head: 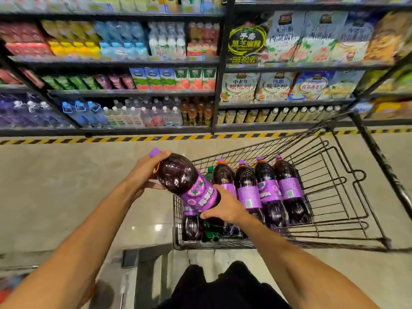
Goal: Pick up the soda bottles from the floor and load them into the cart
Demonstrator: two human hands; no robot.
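I hold a large purple soda bottle tilted over the left edge of the wire cart. My left hand grips its neck just below the purple cap. My right hand curls around its lower body by the purple label. Inside the cart several matching purple soda bottles lie side by side, caps pointing away from me. A green bottle shows partly beneath them, and another purple bottle sits at the cart's near left corner.
Shelves of drinks and packaged goods fill the wall ahead, behind a yellow-black floor stripe. Pale tiled floor lies to the left of the cart. The right part of the cart basket holds no bottles. A grey step is near my feet.
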